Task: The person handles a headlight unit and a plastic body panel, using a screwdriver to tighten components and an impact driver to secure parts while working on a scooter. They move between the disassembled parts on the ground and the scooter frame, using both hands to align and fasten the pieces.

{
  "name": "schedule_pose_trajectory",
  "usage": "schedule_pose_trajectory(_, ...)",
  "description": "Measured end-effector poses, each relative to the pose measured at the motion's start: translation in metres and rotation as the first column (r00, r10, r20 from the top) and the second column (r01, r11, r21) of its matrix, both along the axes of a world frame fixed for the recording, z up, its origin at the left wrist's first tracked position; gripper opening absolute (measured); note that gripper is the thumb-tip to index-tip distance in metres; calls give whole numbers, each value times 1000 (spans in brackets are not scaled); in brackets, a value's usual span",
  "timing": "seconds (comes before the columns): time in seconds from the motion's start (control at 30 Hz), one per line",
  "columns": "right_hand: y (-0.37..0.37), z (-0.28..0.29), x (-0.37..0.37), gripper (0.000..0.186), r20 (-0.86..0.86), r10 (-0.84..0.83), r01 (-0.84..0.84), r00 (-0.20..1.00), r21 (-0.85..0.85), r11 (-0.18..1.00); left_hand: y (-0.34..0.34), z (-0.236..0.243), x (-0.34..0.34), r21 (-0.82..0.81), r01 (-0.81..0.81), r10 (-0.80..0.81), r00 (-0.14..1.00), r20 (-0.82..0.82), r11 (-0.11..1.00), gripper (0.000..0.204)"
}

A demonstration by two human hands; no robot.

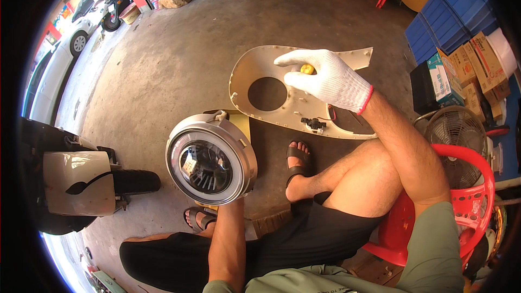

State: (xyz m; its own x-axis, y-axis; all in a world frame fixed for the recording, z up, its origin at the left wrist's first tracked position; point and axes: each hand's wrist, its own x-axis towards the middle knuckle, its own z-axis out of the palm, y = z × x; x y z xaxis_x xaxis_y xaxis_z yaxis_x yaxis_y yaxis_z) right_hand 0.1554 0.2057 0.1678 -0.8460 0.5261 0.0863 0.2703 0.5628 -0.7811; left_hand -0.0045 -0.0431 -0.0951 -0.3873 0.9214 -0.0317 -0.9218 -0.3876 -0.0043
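The right hand (328,76), in a white glove, has its fingers and thumb curled around a yellow handle (307,69), index finger and thumb tips apart. Below that hand is a cream panel (255,68) with a round hole, a small black part (313,124) near its lower edge. The round lamp (206,160) is over the left forearm's end, its lens facing up; it hides the left hand, whose grip I cannot tell. A red chair (399,233) is beneath the person.
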Motion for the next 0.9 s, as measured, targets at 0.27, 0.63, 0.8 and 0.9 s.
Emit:
schedule_pose_trajectory(0.27, 3, -4, 0, 37, -8, 11, -11, 1000, 3, 1000, -1, 0, -2, -1, -1, 1, 1000, -3, 1000, 48)
schedule_pose_trajectory(0.63, 2, -5, -1, 37, -5, 6, -6, 1000, -29, 1000, 0, -1, -4, 4, 2, -2, 1000, -1, 1000, 48)
schedule_pose_trajectory(0.8, 2, -4, 0, 37, -16, 14, -14, 1000, -19, 1000, 0, -1, -7, 5, -2, 2, 1000, -6, 1000, 48)
schedule_pose_trajectory(0.9, 3, -6, 0, 37, -18, 15, -16, 1000, -14, 1000, 0, -2, -7, 6, -2, 2, 1000, -5, 1000, 48)
